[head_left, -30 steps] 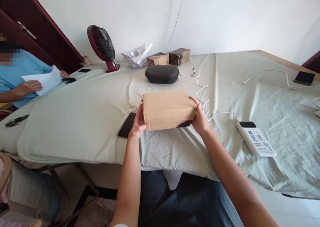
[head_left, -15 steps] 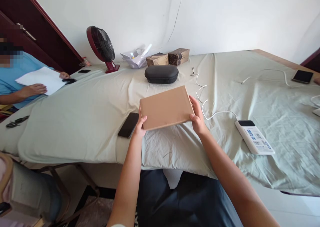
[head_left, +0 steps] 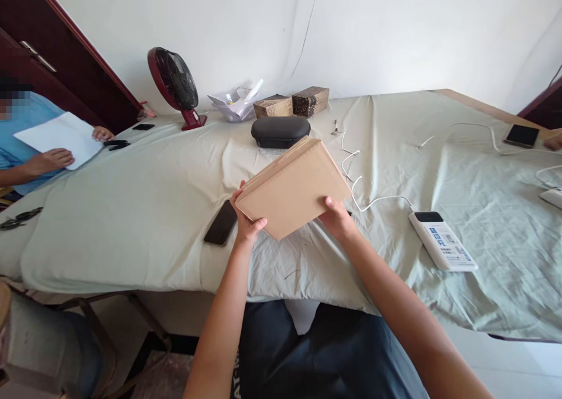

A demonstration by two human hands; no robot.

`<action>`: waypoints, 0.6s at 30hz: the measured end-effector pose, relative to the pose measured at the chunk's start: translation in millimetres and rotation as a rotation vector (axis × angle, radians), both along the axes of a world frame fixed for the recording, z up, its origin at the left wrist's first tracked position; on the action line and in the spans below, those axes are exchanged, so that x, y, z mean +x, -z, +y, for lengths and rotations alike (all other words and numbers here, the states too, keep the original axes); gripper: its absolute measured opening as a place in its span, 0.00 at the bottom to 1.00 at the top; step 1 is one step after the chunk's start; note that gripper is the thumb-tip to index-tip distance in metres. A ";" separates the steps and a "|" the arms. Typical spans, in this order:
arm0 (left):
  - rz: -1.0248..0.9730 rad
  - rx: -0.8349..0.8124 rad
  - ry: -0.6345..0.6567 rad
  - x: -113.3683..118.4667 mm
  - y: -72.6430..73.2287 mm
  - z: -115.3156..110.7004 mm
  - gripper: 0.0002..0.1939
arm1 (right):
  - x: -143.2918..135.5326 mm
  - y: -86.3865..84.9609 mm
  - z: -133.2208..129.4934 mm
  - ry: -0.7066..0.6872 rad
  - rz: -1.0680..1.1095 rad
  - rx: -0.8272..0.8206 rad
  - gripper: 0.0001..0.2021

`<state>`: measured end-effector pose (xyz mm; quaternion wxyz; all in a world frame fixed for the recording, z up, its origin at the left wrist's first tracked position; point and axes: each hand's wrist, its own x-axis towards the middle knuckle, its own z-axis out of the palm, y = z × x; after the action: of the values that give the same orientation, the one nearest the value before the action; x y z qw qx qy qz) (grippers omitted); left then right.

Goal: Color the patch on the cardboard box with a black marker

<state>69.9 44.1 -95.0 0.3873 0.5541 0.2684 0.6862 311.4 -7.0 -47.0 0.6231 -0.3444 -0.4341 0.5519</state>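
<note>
A dark phone [head_left: 220,223] lies on the cloth-covered desk [head_left: 132,212] just left of the person's left hand [head_left: 246,223], whose grip is closed around the left end of a plain cardboard box [head_left: 294,191]. I see the box held tilted above the desk between both hands, its long axis slanting from near left to far right. The right hand [head_left: 338,217] clasps its near edge toward the right end, so neither is nearer.
</note>
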 end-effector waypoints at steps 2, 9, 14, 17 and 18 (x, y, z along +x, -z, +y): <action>0.059 -0.075 0.037 -3.1 9.1 1.4 0.61 | 4.8 -1.1 1.0 0.030 0.048 0.003 0.55; 0.261 -0.211 0.167 -34.8 11.4 -2.0 0.42 | 83.6 -17.1 9.7 -0.015 -0.604 0.206 0.70; 0.423 -0.247 0.352 -32.4 -3.7 -7.2 0.65 | 93.7 -30.7 2.3 -0.124 -0.711 0.303 0.73; 0.396 -0.196 0.378 -26.3 -3.2 -5.7 0.73 | 87.7 -33.8 0.2 -0.053 -0.716 0.349 0.73; 0.368 -0.139 0.348 -25.2 -3.5 -5.4 0.75 | 86.4 -33.6 0.6 -0.036 -0.731 0.360 0.74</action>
<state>44.7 38.8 -91.5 0.4812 0.6795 0.2815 0.4770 397.8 -6.4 -13.5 0.4685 -0.3959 -0.7225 0.3191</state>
